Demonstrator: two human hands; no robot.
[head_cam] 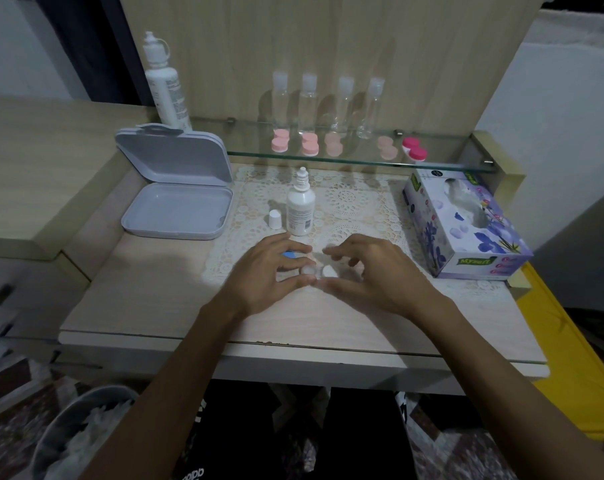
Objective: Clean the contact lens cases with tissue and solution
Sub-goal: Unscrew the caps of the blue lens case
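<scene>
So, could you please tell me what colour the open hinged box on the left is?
The hinged box is plain light grey, seen in the head view.

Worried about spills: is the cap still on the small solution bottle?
No, the small solution bottle stands with its nozzle bare, and its white cap sits on the mat to its left.

case [316, 270] mostly hidden between left hand [266, 271] and right hand [369, 271], grip unclear | blue bit [288, 254] under left fingers, unidentifiable | bottle [300, 206] label too small to read | bin [75, 434] cut off at bottom edge, contents blurred | tall bottle [163, 83] print illegible
</scene>
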